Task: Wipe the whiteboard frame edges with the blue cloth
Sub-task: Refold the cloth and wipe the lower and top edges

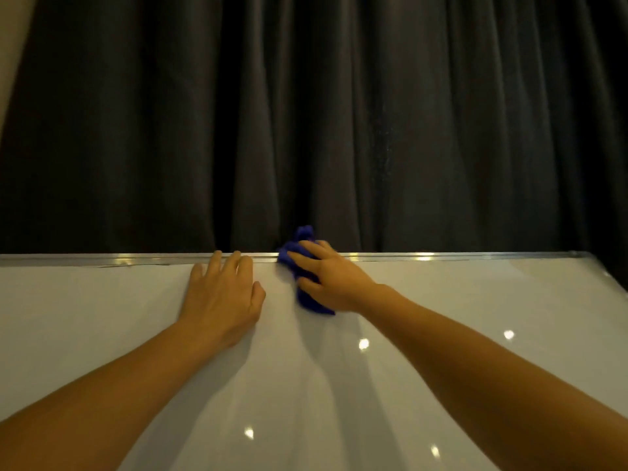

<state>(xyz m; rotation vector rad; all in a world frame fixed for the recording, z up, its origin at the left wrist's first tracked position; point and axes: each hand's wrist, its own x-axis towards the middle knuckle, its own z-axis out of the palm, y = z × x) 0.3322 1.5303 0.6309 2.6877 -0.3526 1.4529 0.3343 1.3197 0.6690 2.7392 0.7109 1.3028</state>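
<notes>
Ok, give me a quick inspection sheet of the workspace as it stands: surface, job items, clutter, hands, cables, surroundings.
Surface: whiteboard, white, glossy, with light reflections.
Job's things: blue cloth bunched on the metal frame edge along the board's far side.
Clutter: nothing seen.
Hands: right hand presses the cloth against the frame; left hand lies flat on the board, fingertips at the frame.
Cables: nothing seen.
Surroundings: dark curtain behind the board.
</notes>
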